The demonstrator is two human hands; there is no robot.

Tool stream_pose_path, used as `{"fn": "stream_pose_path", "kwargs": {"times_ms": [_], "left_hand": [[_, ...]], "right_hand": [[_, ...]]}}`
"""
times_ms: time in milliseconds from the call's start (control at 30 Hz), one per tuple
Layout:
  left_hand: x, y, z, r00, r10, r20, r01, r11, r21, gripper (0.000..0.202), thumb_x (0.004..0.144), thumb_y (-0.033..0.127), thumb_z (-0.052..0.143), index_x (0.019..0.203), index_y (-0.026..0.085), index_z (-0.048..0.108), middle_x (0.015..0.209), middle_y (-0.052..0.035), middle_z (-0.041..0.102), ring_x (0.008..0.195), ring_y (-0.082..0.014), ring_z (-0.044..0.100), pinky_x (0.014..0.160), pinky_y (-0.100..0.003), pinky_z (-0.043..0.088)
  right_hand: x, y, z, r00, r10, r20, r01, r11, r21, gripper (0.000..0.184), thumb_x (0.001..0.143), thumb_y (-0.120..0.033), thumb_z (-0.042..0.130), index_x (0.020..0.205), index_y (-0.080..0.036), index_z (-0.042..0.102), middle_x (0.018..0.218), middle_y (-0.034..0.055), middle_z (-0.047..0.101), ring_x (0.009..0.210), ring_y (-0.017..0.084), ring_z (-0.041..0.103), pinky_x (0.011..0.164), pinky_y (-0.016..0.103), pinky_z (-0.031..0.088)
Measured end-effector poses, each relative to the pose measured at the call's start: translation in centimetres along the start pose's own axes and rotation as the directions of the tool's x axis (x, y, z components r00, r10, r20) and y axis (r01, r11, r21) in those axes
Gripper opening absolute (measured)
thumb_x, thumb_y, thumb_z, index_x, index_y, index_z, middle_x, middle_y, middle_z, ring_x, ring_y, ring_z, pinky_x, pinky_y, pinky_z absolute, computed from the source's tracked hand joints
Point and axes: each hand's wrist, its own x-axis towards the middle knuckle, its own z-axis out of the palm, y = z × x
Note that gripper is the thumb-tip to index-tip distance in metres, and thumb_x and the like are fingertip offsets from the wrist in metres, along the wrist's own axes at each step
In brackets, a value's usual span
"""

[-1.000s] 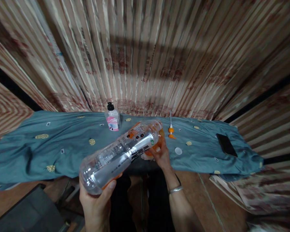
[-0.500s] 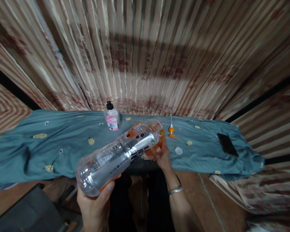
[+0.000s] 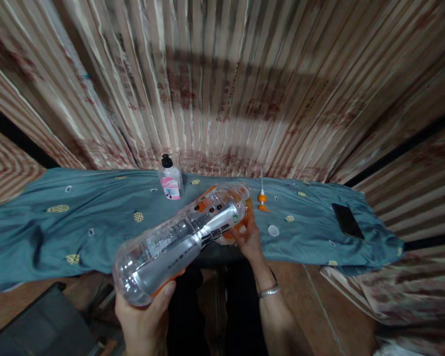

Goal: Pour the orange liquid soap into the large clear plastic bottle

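Fingers of the L hand [image 3: 143, 319] are wrapping the base end of the big clear btl [image 3: 159, 262], thumb pressing its near side; R hand [image 3: 249, 240] is clamping its fingers on an orange container [image 3: 249, 213] at the btl's neck end. Btl is hanging tilted over the near part of the cloth, base low & L, neck up & R, silver/orange label showing. Container is mostly hiding behind btl neck + R hand, so can't tell if the two mouths are touching.

Just R of the btl's neck, an orange pump head [image 3: 262, 199] w/ its tube is lying, tube pointing away from the person. Nearer than that, also R of the neck, a small white disc [image 3: 273, 230] is lying flat. Beyond the btl's middle, slightly L, a pump btl w/ pink label [image 3: 171, 187] is standing upright, black top on. Well R of the btl, a blk phone [image 3: 347, 221] is lying. Teal cloth [image 3: 107, 207] is running under these, both sides of btl. Behind btl, a striped curtain [image 3: 215, 99] is hanging. R wrist is wearing a silver bracelet [image 3: 269, 291]. Below btl, dark-clad legs [image 3: 244, 316] are showing; low L of it, a dark gray seat [image 3: 44, 321] is standing, partly cut off.
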Motion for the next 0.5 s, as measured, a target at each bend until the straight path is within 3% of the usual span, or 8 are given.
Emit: {"fn": "stream_pose_path", "kwargs": {"times_ms": [167, 300, 500], "left_hand": [[-0.5, 0.7, 0.8, 0.998, -0.047, -0.048, 0.047, 0.999, 0.005, 0.092, 0.047, 0.044, 0.113, 0.129, 0.022, 0.077, 0.116, -0.0084, 0.081, 0.093, -0.0255, 0.077, 0.083, -0.038, 0.07], [-0.7, 1.2, 1.4, 0.993, -0.058, -0.103, 0.056, 0.998, -0.027, 0.093, 0.044, 0.046, 0.115, 0.125, 0.02, 0.078, 0.113, -0.0079, 0.08, 0.093, -0.0237, 0.075, 0.081, -0.033, 0.069], [-0.3, 0.2, 0.4, 0.998, -0.048, -0.042, 0.048, 0.999, -0.013, 0.089, 0.047, 0.038, 0.113, 0.127, 0.021, 0.076, 0.118, -0.0084, 0.08, 0.1, -0.0275, 0.078, 0.089, -0.041, 0.071]], "right_hand": [[0.0, -0.2, -0.2, 0.999, 0.031, 0.012, -0.031, 0.999, -0.017, 0.098, 0.076, -0.061, 0.088, 0.157, -0.012, 0.061, 0.139, 0.0216, 0.082, 0.133, 0.046, 0.078, 0.114, 0.058, 0.063], [0.1, 0.2, -0.1, 0.999, 0.039, 0.019, -0.039, 0.999, -0.022, 0.106, 0.076, -0.063, 0.088, 0.162, -0.01, 0.056, 0.136, 0.0223, 0.083, 0.132, 0.046, 0.079, 0.112, 0.056, 0.065], [0.0, 1.1, 0.0, 1.0, -0.016, -0.006, 0.016, 0.999, -0.043, 0.106, 0.082, -0.061, 0.087, 0.17, -0.014, 0.049, 0.139, 0.0187, 0.082, 0.131, 0.042, 0.079, 0.113, 0.054, 0.064]]}}
